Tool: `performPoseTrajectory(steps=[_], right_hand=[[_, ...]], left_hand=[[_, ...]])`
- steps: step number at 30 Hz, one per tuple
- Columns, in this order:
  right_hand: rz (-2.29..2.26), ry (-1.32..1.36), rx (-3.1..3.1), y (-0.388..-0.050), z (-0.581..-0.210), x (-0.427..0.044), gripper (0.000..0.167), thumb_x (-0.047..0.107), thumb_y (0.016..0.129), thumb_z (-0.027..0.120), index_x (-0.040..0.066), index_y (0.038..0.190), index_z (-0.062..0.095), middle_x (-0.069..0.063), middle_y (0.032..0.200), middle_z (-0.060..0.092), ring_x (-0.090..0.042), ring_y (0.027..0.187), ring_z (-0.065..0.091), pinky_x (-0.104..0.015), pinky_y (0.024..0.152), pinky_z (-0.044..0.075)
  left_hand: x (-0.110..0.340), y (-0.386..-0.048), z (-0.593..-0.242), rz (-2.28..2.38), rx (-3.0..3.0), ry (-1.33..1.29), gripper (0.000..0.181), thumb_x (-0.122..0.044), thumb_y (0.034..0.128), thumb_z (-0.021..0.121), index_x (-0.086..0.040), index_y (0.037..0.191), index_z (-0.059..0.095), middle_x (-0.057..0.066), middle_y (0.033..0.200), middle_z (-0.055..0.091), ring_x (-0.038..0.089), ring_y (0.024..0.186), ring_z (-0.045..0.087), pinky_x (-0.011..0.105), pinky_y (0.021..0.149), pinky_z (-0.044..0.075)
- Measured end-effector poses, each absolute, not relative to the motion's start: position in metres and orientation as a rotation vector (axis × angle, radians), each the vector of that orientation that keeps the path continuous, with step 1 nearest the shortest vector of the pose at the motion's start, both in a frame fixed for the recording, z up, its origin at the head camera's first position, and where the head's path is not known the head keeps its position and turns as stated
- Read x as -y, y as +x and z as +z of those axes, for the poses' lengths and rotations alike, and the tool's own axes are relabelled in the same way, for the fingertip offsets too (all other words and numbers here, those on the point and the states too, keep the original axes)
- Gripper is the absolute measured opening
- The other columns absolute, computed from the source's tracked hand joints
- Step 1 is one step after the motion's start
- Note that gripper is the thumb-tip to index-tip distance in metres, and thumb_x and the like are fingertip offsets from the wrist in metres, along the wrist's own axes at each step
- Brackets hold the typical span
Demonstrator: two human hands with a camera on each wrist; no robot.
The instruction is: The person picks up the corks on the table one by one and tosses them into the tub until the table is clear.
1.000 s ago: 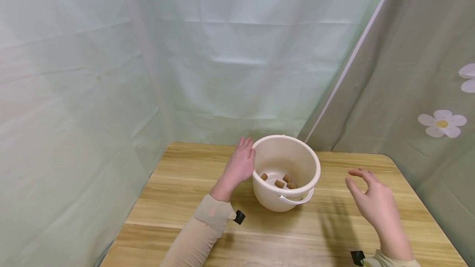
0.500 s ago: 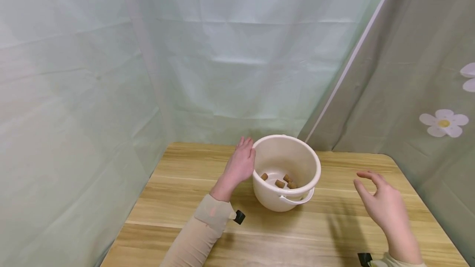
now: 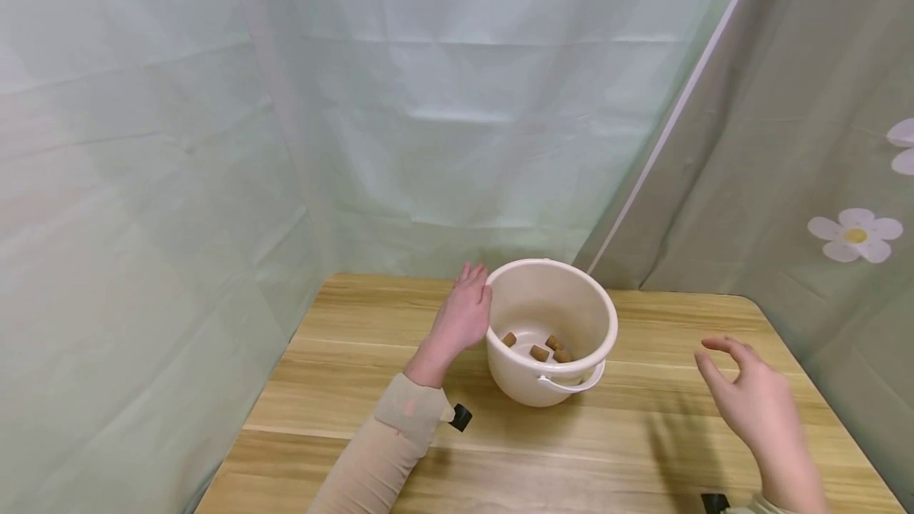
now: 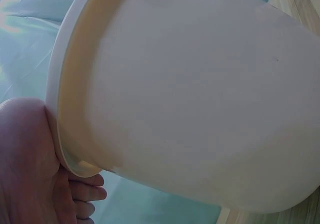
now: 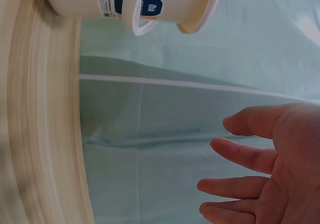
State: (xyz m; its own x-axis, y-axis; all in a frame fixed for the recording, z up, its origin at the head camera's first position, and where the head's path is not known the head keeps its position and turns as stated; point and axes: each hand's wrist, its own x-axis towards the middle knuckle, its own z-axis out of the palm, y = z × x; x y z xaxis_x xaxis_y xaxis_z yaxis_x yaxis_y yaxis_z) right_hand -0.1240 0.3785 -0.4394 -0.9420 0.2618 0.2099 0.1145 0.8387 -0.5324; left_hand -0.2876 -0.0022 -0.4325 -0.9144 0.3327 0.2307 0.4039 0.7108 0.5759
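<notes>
A cream plastic bucket [image 3: 524, 383] stands upright on the wooden table, its white handle [image 3: 580, 385] lowered over the front right side. Several brown corks [image 3: 539, 353] lie on the bottom inside it. My left hand [image 3: 464, 316] rests against the bucket's left rim, fingers pointing away from me; in the left wrist view, the rim [image 4: 54, 84] touches the hand beside the thumb. To the right of the bucket, apart from it, my right hand [image 3: 758, 399] hovers above the table. Its fingers are spread and loosely bent, with nothing between them.
The wooden table [image 3: 343, 387] reaches back to pale green curtains [image 3: 457, 141]. Another curtain, grey-green with white flowers [image 3: 855, 235], hangs at the right. A blue and white label [image 5: 151, 6] is on the bucket's side. Small black blocks are attached at both wrists.
My right hand has drifted to the right and a little toward me, away from the bucket. The left hand, bucket and corks have stayed in place.
</notes>
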Motion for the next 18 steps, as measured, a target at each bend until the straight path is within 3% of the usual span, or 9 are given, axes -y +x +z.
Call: performPoseTrajectory(steps=[3, 5, 7, 10, 18], right_hand=[[0.76, -0.297, 2.751, -0.124, -0.44, -0.384, 0.053, 0.047, 0.111, 0.054, 0.006, 0.143, 0.062, -0.021, 0.102, 0.066, -0.018, 0.06, 0.054, -0.036, 0.058, 0.043], [0.758, -0.314, 2.771, -0.124, -0.44, -0.388, 0.055, 0.048, 0.111, 0.053, 0.005, 0.144, 0.061, -0.018, 0.096, 0.067, -0.018, 0.062, 0.055, -0.036, 0.059, 0.044], [0.765, -0.339, 2.792, -0.124, -0.441, -0.392, 0.057, 0.049, 0.112, 0.051, 0.004, 0.146, 0.059, -0.008, 0.077, 0.059, -0.018, 0.062, 0.055, -0.036, 0.059, 0.043], [0.768, -0.367, 2.828, -0.124, -0.444, -0.397, 0.061, 0.05, 0.112, 0.047, 0.002, 0.148, 0.056, -0.003, 0.068, 0.055, -0.019, 0.061, 0.053, -0.035, 0.059, 0.042], [0.778, -0.425, 2.883, -0.122, -0.448, -0.411, 0.068, 0.056, 0.112, 0.042, 0.001, 0.152, 0.051, -0.004, 0.069, 0.052, -0.022, 0.061, 0.05, -0.035, 0.055, 0.04]], left_hand=[[0.003, -0.288, -0.432, -0.978, 2.806, -0.601, 0.053, -0.024, 0.118, 0.031, 0.006, 0.161, 0.038, 0.022, 0.171, 0.031, 0.037, 0.163, 0.016, 0.048, 0.131, 0.012], [0.002, -0.288, -0.432, -0.975, 2.806, -0.598, 0.053, -0.024, 0.118, 0.031, 0.006, 0.161, 0.039, 0.021, 0.171, 0.031, 0.037, 0.163, 0.016, 0.048, 0.131, 0.012], [0.002, -0.288, -0.432, -0.97, 2.806, -0.597, 0.053, -0.024, 0.1179, 0.031, 0.005, 0.161, 0.039, 0.02, 0.171, 0.031, 0.038, 0.162, 0.017, 0.048, 0.131, 0.013], [0.002, -0.287, -0.432, -0.975, 2.803, -0.591, 0.053, -0.024, 0.1177, 0.032, 0.005, 0.161, 0.039, 0.02, 0.171, 0.031, 0.038, 0.162, 0.017, 0.049, 0.131, 0.013], [0.003, -0.286, -0.432, -0.995, 2.81, -0.574, 0.053, -0.025, 0.1178, 0.032, 0.004, 0.162, 0.039, 0.019, 0.171, 0.031, 0.033, 0.163, 0.014, 0.047, 0.131, 0.013]])
